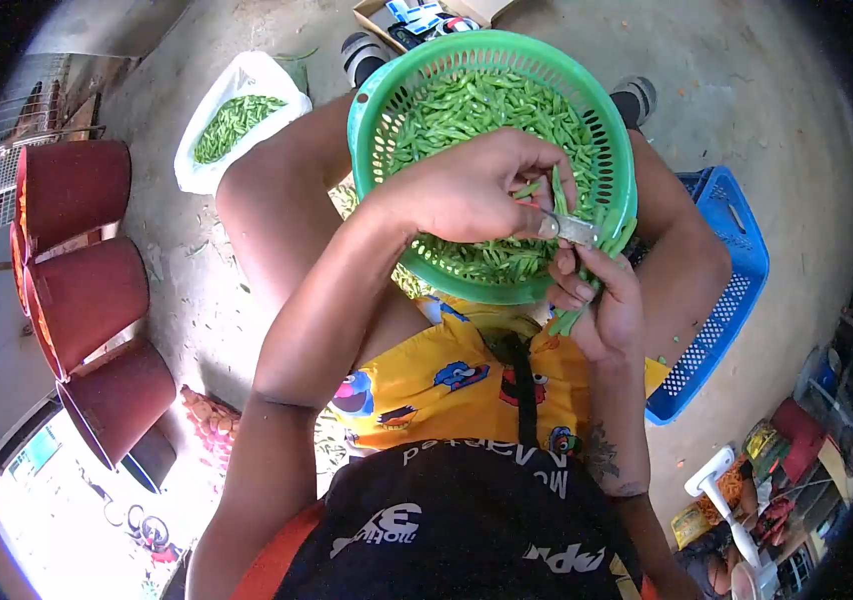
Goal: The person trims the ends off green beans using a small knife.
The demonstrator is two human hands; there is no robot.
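My left hand (477, 190) reaches over a green plastic colander (372, 110) heaped with slim green pods (487, 105). Its fingers are closed on a small cutter (575, 231) with a short, flat metal blade and some orange at the handle. A green pod rises between thumb and index finger. At the colander's near right rim, my right hand (612, 310) is wrapped round a small bunch of longer green pods (569, 318). The blade lies right at the right fingertips, across the upper part of the bunch. My legs support the colander on both sides.
An open white bag (292, 110) of green pods stands at the upper left. To the right lies a blue plastic crate (752, 240). Dark red tubs (97, 300) line the left side. A cardboard box (372, 18) is beyond the colander, and a white fan (722, 480) stands lower right.
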